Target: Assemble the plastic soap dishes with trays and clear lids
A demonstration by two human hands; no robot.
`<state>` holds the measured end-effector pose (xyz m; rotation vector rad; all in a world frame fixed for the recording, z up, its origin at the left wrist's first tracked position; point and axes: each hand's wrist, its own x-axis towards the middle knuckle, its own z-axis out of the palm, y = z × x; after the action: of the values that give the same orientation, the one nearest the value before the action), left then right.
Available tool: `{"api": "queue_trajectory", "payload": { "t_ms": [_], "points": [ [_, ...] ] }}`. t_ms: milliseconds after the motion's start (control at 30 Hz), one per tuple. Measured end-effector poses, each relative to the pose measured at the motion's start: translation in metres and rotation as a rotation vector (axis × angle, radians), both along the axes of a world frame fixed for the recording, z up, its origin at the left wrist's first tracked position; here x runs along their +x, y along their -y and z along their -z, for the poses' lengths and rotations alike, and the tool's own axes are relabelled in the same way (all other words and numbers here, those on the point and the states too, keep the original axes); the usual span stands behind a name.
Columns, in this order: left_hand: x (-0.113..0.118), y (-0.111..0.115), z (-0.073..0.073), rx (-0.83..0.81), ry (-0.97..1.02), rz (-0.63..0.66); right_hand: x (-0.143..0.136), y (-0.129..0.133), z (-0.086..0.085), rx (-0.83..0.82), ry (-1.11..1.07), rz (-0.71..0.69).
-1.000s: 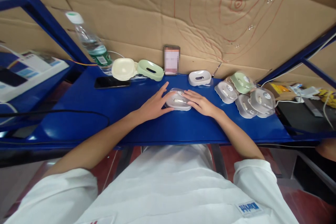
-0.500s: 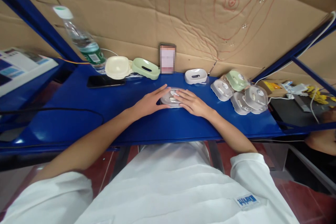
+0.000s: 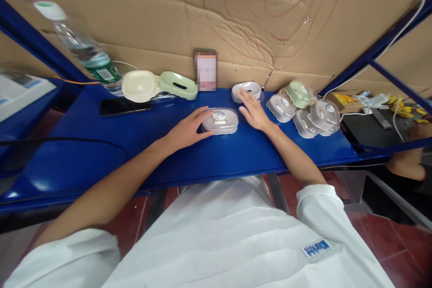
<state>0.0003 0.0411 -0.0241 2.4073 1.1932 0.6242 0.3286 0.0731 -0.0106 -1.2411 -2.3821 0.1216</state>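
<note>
A grey soap box (image 3: pixel 230 121) with a clear lid, a round sticker and a small pale handle lies on the blue table. My left hand (image 3: pixel 189 130) grips its left end, thumb at the front edge and fingers at the back. My right hand (image 3: pixel 254 111) is off the box, fingers stretched out and apart. Its fingertips overlap the near left side of an open grey soap dish (image 3: pixel 253 87) by the cardboard wall; whether they touch it I cannot tell. A dark slot shows in that dish.
On the right are several lidded soap boxes (image 3: pixel 281 108), partly stacked, one green (image 3: pixel 299 93). At the back left stand a cream dish (image 3: pixel 140 85), a green dish (image 3: pixel 177 84), a dark phone (image 3: pixel 124 107) and a water bottle (image 3: pixel 91 56). A screen (image 3: pixel 206 69) leans on the cardboard.
My right hand has left the soap box and moved up and right to the open grey dish. My left hand stays at the box's left end. The view has shifted slightly.
</note>
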Motion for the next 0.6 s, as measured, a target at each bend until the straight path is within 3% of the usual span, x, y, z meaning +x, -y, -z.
{"api": "queue_trajectory", "payload": {
  "t_ms": [100, 167, 367, 533, 600],
  "points": [
    [0.001, 0.001, -0.002, -0.025, -0.03, 0.009, 0.022, -0.02, 0.005, -0.006, 0.11, 0.25],
    [0.001, 0.002, -0.002, -0.037, -0.033, 0.016, 0.029, -0.024, 0.008, -0.025, 0.166, 0.266],
    [0.002, 0.002, 0.0, -0.031, 0.035, 0.029, 0.014, -0.005, 0.004, 0.015, 0.101, 0.146],
    [0.0, -0.007, 0.0, -0.019, 0.056, 0.015, -0.014, 0.021, -0.003, -0.08, -0.047, -0.222],
    [-0.002, -0.011, -0.001, -0.009, 0.04, -0.01, -0.023, 0.027, -0.001, -0.122, -0.018, -0.288]
  ]
}}
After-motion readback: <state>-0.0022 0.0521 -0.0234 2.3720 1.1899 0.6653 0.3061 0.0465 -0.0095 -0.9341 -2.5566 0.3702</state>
